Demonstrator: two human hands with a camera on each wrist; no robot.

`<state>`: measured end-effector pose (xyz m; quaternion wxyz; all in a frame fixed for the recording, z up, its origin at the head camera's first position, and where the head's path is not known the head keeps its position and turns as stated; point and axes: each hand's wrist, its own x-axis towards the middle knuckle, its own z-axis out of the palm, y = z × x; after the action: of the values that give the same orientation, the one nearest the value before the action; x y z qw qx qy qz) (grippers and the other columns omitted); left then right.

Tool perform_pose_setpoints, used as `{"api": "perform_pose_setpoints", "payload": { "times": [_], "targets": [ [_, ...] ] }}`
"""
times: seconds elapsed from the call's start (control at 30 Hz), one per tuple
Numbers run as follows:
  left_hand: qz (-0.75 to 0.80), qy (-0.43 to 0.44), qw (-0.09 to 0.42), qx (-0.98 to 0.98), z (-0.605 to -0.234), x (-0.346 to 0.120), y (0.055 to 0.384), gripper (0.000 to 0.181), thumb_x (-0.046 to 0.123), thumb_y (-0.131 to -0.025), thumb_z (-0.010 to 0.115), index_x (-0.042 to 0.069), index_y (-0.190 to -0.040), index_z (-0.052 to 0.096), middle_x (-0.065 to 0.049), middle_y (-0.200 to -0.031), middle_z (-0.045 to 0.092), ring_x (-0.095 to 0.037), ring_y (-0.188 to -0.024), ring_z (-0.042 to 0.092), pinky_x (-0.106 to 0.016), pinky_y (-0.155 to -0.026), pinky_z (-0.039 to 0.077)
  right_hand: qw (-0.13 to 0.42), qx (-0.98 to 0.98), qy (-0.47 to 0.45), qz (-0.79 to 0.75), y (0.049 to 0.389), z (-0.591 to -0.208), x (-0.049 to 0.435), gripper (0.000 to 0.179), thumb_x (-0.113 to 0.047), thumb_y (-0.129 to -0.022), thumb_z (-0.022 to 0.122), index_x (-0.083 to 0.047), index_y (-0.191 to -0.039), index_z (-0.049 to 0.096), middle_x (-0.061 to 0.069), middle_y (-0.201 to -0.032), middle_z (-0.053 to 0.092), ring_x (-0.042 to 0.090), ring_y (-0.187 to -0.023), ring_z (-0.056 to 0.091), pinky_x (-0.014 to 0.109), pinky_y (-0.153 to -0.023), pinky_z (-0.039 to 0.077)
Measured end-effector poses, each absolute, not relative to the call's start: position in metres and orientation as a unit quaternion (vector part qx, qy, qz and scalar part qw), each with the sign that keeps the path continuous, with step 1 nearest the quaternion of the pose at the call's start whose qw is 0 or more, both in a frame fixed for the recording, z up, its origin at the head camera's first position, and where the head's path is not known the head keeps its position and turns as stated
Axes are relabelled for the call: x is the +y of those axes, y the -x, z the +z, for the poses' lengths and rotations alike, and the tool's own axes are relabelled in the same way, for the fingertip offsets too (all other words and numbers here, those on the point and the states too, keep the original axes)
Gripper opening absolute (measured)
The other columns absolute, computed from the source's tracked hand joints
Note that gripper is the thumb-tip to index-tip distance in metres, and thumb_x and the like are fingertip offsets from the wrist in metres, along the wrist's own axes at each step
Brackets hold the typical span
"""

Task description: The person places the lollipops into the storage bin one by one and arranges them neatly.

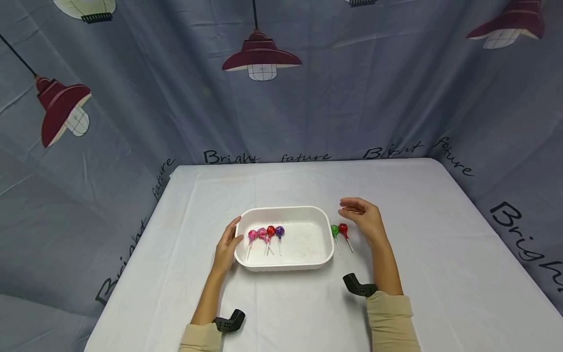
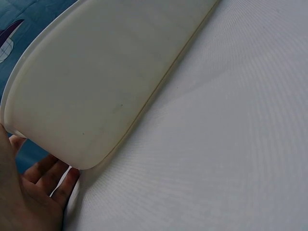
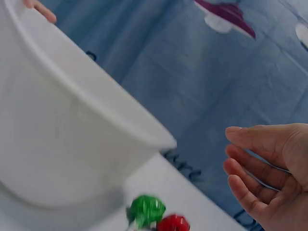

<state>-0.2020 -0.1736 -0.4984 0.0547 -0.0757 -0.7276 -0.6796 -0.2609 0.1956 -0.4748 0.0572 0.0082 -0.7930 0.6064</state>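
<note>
A white plastic tray (image 1: 303, 261) stands on the table. My left hand (image 1: 226, 247) holds its left end, thumb over the rim and the other fingers along the outer wall; the left wrist view shows those fingers against the tray's outer side (image 2: 96, 86). Inside lie two pink lollipops, one pink lollipop (image 1: 252, 235) leftmost, plus a red lollipop (image 1: 270, 230) and a purple lollipop (image 1: 280, 231). Beside the tray's right wall are a green lollipop (image 1: 335, 230) and another red lollipop (image 1: 343, 228). Above and behind these, my right hand (image 1: 364, 217) holds nothing, its fingers loosely bent.
A white cloth covers the table (image 1: 290, 313). Grey-blue curtain (image 1: 352, 98) printed with lamps and lettering hangs behind and at both sides. Each wrist carries a black camera mount, the left mount (image 1: 230, 321) and the right mount (image 1: 358, 285).
</note>
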Motion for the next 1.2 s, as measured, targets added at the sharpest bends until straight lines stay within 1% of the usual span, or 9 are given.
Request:
{"api": "perform_pose_setpoints", "payload": {
  "times": [0.1,0.17,0.3,0.4,0.6,0.73,0.83,1.07,1.2],
  "targets": [
    [-0.681,0.078,0.055,-0.726,-0.499,-0.174,0.202,0.049,0.000,-0.093,0.048,0.004,-0.140,0.037,-0.017,-0.148,0.025,-0.026,-0.137,0.018,-0.025,-0.109,0.019,0.068,-0.795,0.006,0.603,0.267,-0.497,0.207,0.048,-0.037,-0.073,0.077,-0.013,-0.112,0.065,0.001,-0.108,0.064,0.011,-0.094,0.059,0.018,-0.080,0.048],
    [-0.680,0.078,0.057,-0.727,-0.499,-0.173,0.202,0.049,0.000,-0.092,0.048,0.004,-0.140,0.037,-0.018,-0.148,0.025,-0.026,-0.137,0.018,-0.025,-0.109,0.019,0.066,-0.798,0.009,0.599,0.268,-0.506,0.211,0.047,-0.037,-0.073,0.077,-0.014,-0.112,0.065,0.001,-0.108,0.064,0.012,-0.094,0.059,0.022,-0.082,0.047],
    [-0.678,0.072,0.059,-0.729,-0.499,-0.173,0.202,0.049,0.000,-0.092,0.048,0.004,-0.139,0.038,-0.017,-0.148,0.026,-0.027,-0.136,0.019,-0.026,-0.110,0.019,0.032,-0.804,0.016,0.593,0.258,-0.505,0.211,0.046,-0.029,-0.078,0.074,-0.009,-0.118,0.061,0.010,-0.117,0.061,0.018,-0.101,0.057,0.037,-0.092,0.043],
    [-0.678,0.066,0.057,-0.730,-0.499,-0.174,0.202,0.049,0.000,-0.092,0.048,0.004,-0.139,0.038,-0.015,-0.148,0.027,-0.026,-0.136,0.020,-0.026,-0.110,0.019,0.002,-0.806,0.007,0.592,0.251,-0.504,0.211,0.047,-0.022,-0.082,0.070,-0.004,-0.123,0.057,0.016,-0.122,0.057,0.020,-0.105,0.056,0.042,-0.097,0.040],
    [-0.675,0.074,0.054,-0.732,-0.500,-0.174,0.202,0.049,0.001,-0.093,0.047,0.004,-0.140,0.036,-0.017,-0.149,0.023,-0.026,-0.137,0.017,-0.026,-0.110,0.018,-0.035,-0.801,-0.023,0.597,0.248,-0.512,0.215,0.052,-0.022,-0.082,0.070,-0.001,-0.126,0.053,0.018,-0.121,0.057,0.007,-0.095,0.060,0.034,-0.097,0.040],
    [-0.678,0.076,0.054,-0.729,-0.501,-0.174,0.204,0.049,0.001,-0.093,0.047,0.004,-0.140,0.036,-0.018,-0.149,0.023,-0.025,-0.137,0.017,-0.025,-0.110,0.018,-0.036,-0.813,-0.028,0.581,0.248,-0.514,0.217,0.049,-0.020,-0.082,0.071,-0.001,-0.125,0.055,0.018,-0.117,0.059,0.014,-0.095,0.061,0.020,-0.086,0.044],
    [-0.680,0.074,0.053,-0.727,-0.501,-0.174,0.204,0.049,0.001,-0.093,0.047,0.004,-0.140,0.036,-0.018,-0.149,0.023,-0.025,-0.137,0.017,-0.026,-0.110,0.018,-0.036,-0.820,-0.029,0.571,0.248,-0.514,0.217,0.048,-0.019,-0.082,0.071,-0.002,-0.124,0.056,0.018,-0.115,0.060,0.018,-0.096,0.061,0.015,-0.081,0.044],
    [-0.675,0.070,0.050,-0.733,-0.502,-0.174,0.204,0.049,0.003,-0.093,0.047,0.007,-0.141,0.036,-0.016,-0.149,0.022,-0.026,-0.137,0.016,-0.031,-0.111,0.017,-0.034,-0.835,-0.031,0.548,0.248,-0.516,0.216,0.046,-0.017,-0.081,0.071,-0.002,-0.122,0.058,0.017,-0.112,0.062,0.021,-0.093,0.061,0.018,-0.080,0.045],
    [-0.675,0.076,0.056,-0.731,-0.504,-0.175,0.205,0.049,0.002,-0.093,0.047,0.005,-0.141,0.036,-0.019,-0.149,0.022,-0.028,-0.137,0.017,-0.033,-0.111,0.017,-0.032,-0.846,-0.026,0.532,0.248,-0.517,0.216,0.044,-0.017,-0.081,0.071,-0.003,-0.121,0.059,0.016,-0.111,0.062,0.022,-0.093,0.059,0.022,-0.078,0.047]
  ]
}}
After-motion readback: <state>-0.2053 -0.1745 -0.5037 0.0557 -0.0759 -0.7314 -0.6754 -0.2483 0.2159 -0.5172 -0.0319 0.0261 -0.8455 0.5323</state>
